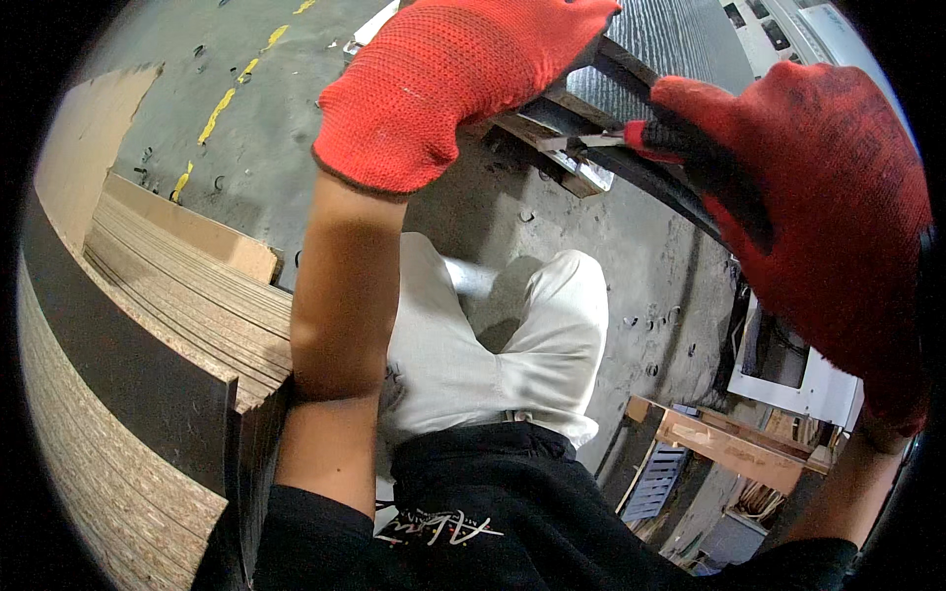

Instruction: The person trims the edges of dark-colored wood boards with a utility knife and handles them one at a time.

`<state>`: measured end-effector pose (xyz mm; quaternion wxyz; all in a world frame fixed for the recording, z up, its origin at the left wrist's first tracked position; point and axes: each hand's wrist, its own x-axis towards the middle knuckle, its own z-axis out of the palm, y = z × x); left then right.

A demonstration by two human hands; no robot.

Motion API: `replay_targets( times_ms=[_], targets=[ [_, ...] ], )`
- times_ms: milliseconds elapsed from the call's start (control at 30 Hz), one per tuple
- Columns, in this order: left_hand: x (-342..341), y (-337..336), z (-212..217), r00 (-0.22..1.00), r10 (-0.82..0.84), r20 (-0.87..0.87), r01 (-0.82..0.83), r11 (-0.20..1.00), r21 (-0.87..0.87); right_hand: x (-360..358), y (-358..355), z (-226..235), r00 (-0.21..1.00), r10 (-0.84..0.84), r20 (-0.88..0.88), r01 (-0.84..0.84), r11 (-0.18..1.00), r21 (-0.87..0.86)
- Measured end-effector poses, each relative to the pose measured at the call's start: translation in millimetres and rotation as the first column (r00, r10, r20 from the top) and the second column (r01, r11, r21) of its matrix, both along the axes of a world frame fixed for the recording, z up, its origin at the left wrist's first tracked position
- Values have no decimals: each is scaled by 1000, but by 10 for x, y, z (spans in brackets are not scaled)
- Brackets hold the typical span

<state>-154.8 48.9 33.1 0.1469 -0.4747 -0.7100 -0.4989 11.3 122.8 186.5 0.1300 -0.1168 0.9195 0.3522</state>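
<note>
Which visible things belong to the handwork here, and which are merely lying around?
Apparently in use:
- dark wood-grain panel, near the red-gloved left hand
- thin, flat, pale strip, in the red-gloved right hand

Seemingly just lying around:
- stacked brown particleboard sheets
- white rectangular frame
- brown wooden board

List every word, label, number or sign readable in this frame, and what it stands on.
Black cloth shirt: white script, not transcribed here; its smaller lines are too small to read.
Grey concrete floor: yellow broken line, no words visible.
Red knit gloves: no legible text.
</note>
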Motion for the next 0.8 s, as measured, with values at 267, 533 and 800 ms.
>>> replay_targets(
  times_ms=[267,533,800],
  targets=[
    [47,-65,10,999,29,-44,-30,999,-38,-33,-87,-29,998,-36,43,35,999,30],
    [19,-78,7,979,94,-178,-109,991,-80,-12,-63,-128,999,52,15,-52,999,8],
    [-139,-108,-17,974,46,-220,-100,965,-243,352,68,-464,844,467,-264,-377,867,326]
  ],
)
